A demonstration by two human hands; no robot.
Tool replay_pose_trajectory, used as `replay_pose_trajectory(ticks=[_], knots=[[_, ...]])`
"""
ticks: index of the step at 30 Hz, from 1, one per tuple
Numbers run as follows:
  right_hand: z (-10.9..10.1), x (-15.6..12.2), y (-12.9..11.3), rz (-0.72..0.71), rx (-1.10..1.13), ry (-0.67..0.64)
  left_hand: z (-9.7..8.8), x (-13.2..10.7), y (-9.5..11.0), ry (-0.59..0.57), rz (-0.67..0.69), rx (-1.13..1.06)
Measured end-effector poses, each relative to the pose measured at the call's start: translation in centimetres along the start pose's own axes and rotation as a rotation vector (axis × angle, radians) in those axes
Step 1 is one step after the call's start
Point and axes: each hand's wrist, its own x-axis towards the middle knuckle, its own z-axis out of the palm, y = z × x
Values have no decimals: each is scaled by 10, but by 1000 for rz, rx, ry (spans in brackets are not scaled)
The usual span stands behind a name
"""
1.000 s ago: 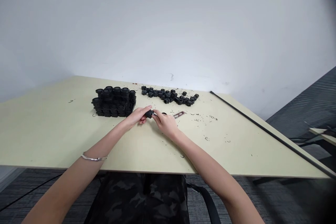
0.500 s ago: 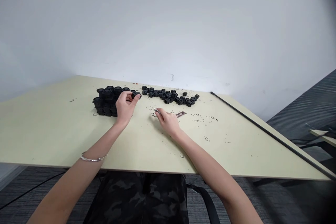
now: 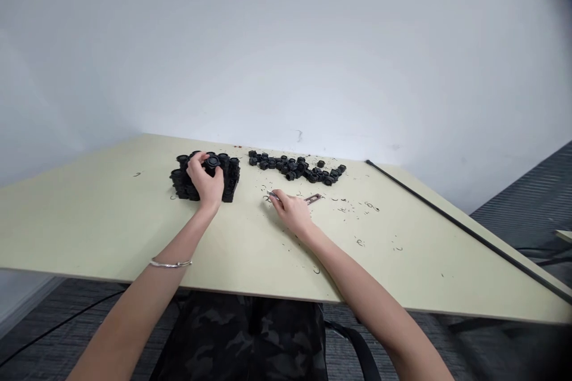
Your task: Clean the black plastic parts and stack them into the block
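My left hand [image 3: 205, 181] rests on a stacked block of black plastic parts [image 3: 227, 177] at the back left of the table, its fingers curled round one black round part [image 3: 211, 162] on top of the stack. My right hand [image 3: 289, 209] lies on the table to the right of the stack, fingers closed on a thin metal blade tool [image 3: 271, 194] whose tip points left. A loose heap of small black parts [image 3: 297, 168] lies beyond the right hand. A brownish knife handle [image 3: 313, 198] lies just right of that hand.
The pale table [image 3: 111, 214] is strewn with small black shavings [image 3: 357, 214], mostly to the right. A long black rod [image 3: 465, 229] runs along the table's right edge. A white wall stands close behind. My lap in camouflage trousers shows under the near edge.
My left hand carried the black part from in front of my right hand over to the stack and set it down on top. My right hand stayed put with the blade.
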Motion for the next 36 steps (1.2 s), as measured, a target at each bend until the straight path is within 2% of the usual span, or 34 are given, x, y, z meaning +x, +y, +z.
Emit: replay_pose_trajectory(ticks=[8,21,28,36], knots=[[2,0,1,-13,-23,-19,-7,1,3,-8,-43,234],[2,1,2,15,-72,-47,-9,3,-5,-40,60,364],[0,1,2,11,-64,-61,-9,5,-6,-66,39,440],[-4,2,2,35,-77,-31,-10,5,-10,-92,82,474]])
